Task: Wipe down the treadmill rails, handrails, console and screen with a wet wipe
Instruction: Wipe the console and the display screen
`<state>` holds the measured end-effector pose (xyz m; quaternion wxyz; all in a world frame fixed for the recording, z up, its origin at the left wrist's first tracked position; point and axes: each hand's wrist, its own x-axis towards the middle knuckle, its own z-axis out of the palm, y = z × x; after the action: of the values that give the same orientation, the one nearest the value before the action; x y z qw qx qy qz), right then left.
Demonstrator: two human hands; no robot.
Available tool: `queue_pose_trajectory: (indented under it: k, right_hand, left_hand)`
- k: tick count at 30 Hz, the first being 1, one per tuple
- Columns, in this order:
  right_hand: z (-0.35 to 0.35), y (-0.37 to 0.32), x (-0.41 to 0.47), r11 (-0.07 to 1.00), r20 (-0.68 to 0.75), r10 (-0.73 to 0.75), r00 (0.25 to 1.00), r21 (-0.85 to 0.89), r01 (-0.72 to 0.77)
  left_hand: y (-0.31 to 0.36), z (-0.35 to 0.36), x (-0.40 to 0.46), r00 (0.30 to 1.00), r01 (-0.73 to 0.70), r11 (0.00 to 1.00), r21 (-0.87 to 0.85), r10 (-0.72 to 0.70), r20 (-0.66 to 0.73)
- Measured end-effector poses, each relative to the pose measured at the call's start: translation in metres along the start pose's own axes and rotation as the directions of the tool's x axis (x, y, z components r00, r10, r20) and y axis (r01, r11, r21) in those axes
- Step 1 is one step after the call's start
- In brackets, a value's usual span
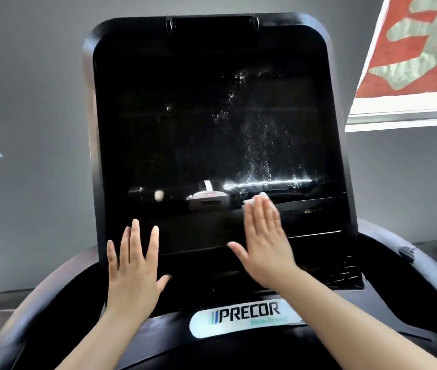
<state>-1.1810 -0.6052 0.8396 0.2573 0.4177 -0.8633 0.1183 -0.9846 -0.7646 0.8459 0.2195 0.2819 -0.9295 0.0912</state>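
We see both hands up on the treadmill console (345, 156), head cam looking fwd. Right hand (262, 236) is flat, fingers straight and together, thumb out to the left, pressing the wet wipe (254, 200) against the lower part of the screen (198, 116). Wipe is mostly hidden under the fingers; only a white crumpled edge pokes out above and left of the fingertips, right at the lower screen edge. Not pinched or curled round, just pressed w/ flat fingers. Hand is a bit motion-blurred.

Left hand (134, 265) is also flat, fingers spread, thumb out to the right, palm resting on the console's lower-left corner, partly over the bezel edge. It holds nothing. It's well apart from the wipe, which sits up and to the right of it w/ the right hand between.

Screen is dark, off, w/ wet streaks and droplets on the right half above the wipe, plus a bright wet line just above the right fingertips. Below the hands a white PRECOR badge (244, 319) on the dark crossbar. Curved handrail (425, 265) at right. Grey wall (25, 129) behind, red banner (420, 49) w/ pale characters top right.
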Motion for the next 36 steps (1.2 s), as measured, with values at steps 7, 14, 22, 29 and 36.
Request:
queue_pose_trajectory:
  k: [7, 14, 22, 29, 36]
  right_hand:
    - [-0.002, -0.03, -0.026, 0.907, 0.071, -0.418, 0.905, -0.019, 0.421]
    - [-0.004, -0.006, -0.006, 0.997, 0.058, -0.071, 0.996, -0.035, 0.073]
    - [0.0, -0.086, -0.007, 0.847, 0.107, -0.526, 0.844, -0.02, 0.531]
    - [-0.008, -0.057, 0.013, 0.904, 0.07, -0.421, 0.904, -0.054, 0.425]
    - [0.006, -0.147, 0.018, 0.808, 0.096, -0.588, 0.803, 0.015, 0.589]
  left_hand:
    - [-0.009, 0.002, -0.007, 0.999, 0.025, 1.0, -0.013, -0.024, 0.034]
    - [-0.02, 0.0, -0.014, 0.988, 0.137, 0.991, 0.0, -0.137, 0.065]
    - [-0.038, -0.002, -0.024, 0.979, 0.169, 0.986, 0.016, -0.169, 0.118]
    - [-0.05, -0.007, -0.027, 0.98, 0.144, 0.982, -0.123, -0.124, 0.153]
    - [-0.064, -0.016, -0.024, 0.956, 0.263, 0.877, -0.403, -0.182, 0.228]
